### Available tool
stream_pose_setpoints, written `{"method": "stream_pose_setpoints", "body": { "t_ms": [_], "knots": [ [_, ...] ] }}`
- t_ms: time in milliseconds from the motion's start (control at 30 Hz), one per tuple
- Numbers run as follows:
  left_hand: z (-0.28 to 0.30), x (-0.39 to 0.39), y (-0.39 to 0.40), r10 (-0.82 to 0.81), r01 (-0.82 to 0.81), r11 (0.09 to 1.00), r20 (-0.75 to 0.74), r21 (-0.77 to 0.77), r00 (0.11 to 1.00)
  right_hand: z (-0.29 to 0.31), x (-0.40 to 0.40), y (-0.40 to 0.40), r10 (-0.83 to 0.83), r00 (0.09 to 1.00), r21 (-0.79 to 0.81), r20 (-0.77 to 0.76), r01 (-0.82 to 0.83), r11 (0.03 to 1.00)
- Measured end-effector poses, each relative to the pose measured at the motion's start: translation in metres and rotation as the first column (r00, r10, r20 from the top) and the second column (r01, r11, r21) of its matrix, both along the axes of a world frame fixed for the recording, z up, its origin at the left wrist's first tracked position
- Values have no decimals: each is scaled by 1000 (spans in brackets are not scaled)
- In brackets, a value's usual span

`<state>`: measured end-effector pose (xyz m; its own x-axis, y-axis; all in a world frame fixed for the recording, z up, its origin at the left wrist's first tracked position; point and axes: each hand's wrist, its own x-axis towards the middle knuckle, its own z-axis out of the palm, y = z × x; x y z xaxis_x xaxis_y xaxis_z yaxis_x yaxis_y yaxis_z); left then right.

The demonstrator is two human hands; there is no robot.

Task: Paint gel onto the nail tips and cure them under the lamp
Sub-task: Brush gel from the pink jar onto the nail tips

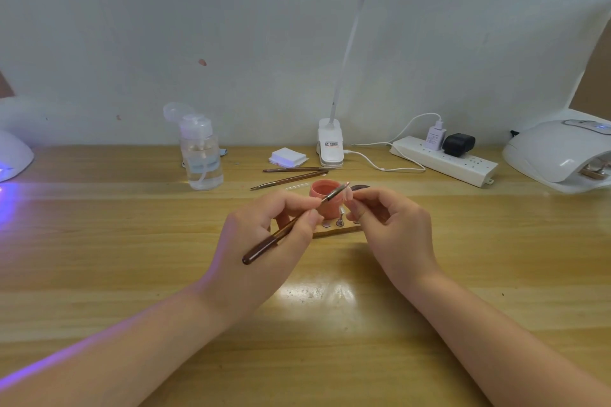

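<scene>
Both hands up over the table: left hand pinches brush, bristles on the tip pinched in right hand, just in front of pink jar, lamp far right.

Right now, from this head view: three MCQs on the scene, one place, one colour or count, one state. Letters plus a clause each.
1. Where do the spare brushes lie?
A. behind the gel pot
B. inside the right-hand lamp
C. on the power strip

2. What colour is the gel pot?
A. blue
B. pink
C. black

3. What is the left hand doing?
A. resting flat on the table
B. gripping the pump bottle
C. holding a brush

Key:
1 A: both brushes lie on the table just beyond the pot.
2 B: its rim and wall are coral pink.
3 C: its fingers pinch the dark-handled brush, bristles aimed at the nail tip in the right hand.
</scene>
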<state>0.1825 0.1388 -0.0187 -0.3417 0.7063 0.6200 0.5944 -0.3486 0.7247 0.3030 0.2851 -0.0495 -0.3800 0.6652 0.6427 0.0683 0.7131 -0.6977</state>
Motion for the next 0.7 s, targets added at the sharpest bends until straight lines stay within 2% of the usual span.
{"method": "stream_pose_setpoints", "body": {
  "t_ms": [133,367,433,567,700],
  "knots": [
    [-2,-2,0,-3,3,1000,0,-9,1000,1,0,-1,-7,1000,-26,-7,7,1000],
    [1,2,0,-91,80,992,112,97,990,2,-3,0,-30,995,-185,-98,11,983],
    [0,1,1,-104,98,990,65,100,992,3,-3,-1,-15,994,-192,-106,-6,981],
    [-1,-3,2,-66,80,992,-137,100,988,3,-2,-1,-8,996,-153,-89,-6,988],
    [-1,-2,2,-38,57,993,-186,101,982,2,-2,-1,-2,996,-124,-94,-10,992]
  ]
}}
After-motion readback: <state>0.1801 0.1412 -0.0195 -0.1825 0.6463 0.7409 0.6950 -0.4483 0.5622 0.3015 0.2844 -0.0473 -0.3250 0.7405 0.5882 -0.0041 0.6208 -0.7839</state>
